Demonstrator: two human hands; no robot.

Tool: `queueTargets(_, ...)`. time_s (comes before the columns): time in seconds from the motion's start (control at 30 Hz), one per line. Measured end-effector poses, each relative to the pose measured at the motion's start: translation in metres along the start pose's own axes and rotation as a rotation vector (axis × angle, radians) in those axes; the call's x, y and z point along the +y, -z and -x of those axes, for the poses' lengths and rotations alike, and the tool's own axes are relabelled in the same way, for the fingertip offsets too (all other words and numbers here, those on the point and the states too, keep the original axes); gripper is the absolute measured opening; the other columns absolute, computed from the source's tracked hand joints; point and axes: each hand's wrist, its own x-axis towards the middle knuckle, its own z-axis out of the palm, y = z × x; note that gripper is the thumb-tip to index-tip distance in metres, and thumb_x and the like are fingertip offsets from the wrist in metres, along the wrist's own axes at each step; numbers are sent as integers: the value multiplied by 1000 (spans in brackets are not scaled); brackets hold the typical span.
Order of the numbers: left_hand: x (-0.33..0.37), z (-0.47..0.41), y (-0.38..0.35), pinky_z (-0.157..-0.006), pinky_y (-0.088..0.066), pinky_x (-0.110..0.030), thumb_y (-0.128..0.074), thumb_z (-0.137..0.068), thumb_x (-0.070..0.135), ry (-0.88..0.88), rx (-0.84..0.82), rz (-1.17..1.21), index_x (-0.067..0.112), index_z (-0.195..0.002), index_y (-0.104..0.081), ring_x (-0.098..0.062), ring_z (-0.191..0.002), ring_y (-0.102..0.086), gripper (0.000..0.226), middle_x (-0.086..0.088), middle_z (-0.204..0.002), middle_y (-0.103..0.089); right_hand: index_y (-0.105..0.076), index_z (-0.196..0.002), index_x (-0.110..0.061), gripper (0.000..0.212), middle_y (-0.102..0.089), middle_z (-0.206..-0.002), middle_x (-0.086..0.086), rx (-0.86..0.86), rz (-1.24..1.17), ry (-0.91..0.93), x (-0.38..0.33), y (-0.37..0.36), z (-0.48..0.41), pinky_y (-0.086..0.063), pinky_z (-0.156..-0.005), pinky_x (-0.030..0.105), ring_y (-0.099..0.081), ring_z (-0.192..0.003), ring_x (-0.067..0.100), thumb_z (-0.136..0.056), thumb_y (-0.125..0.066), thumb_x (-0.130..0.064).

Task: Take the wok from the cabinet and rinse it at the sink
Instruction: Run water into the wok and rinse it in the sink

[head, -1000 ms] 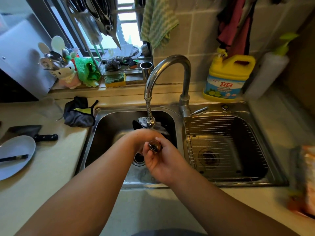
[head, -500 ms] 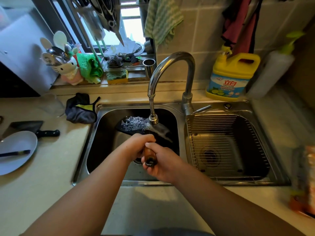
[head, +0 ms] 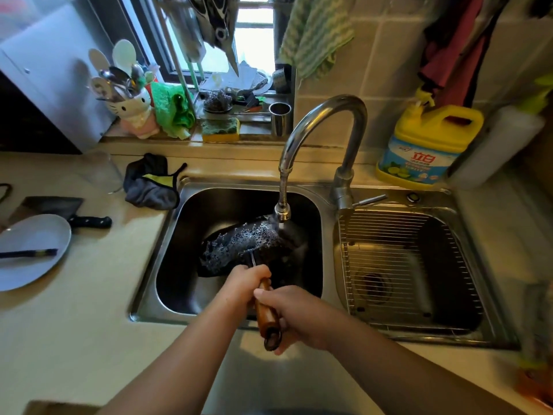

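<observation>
A black wok (head: 242, 250) is tilted inside the left basin of the steel sink (head: 155, 265), its wet surface covered in water drops. Water runs from the curved tap (head: 317, 136) onto the wok's upper right part. The wok's brown wooden handle (head: 266, 316) points toward me over the sink's front rim. My left hand (head: 245, 286) grips the handle near the pan. My right hand (head: 296, 316) grips it further back, by the end ring.
The right basin holds a wire rack (head: 401, 265). A yellow detergent jug (head: 425, 145) stands behind it. On the left counter lie a dark cloth (head: 152, 184), a cleaver (head: 59, 208) and a plate (head: 30, 250) with chopsticks. A utensil holder (head: 131, 106) and sponge (head: 220, 130) sit on the sill.
The wok has been pulled toward me and tipped up, so its wet surface and the wooden handle now show. Both hands have drawn back toward the sink's front rim.
</observation>
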Motion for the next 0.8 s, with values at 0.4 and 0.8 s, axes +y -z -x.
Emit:
queueTargets(0.4,-17,8,16,-40,-49,-21,-58,-90,1,35,-45,181,-7,-117,-52,-17,-48,-56,29,-14,-78,-57,-60,-97,-7,20,-67,-83,12,751,-328,219,-63,176,-33,-58,-60,33,-68,-68,20,-101,-54,-25)
queueTargets(0.8,-12,6,24,-43,-50,-21,-58,-90,4,33,-64,231,-8,-115,-55,-15,-47,-58,28,-13,-77,-60,-63,-100,-5,17,-71,-94,17,866,-244,261,-84,214,-58,-59,-74,33,-71,-77,21,-101,-49,-16)
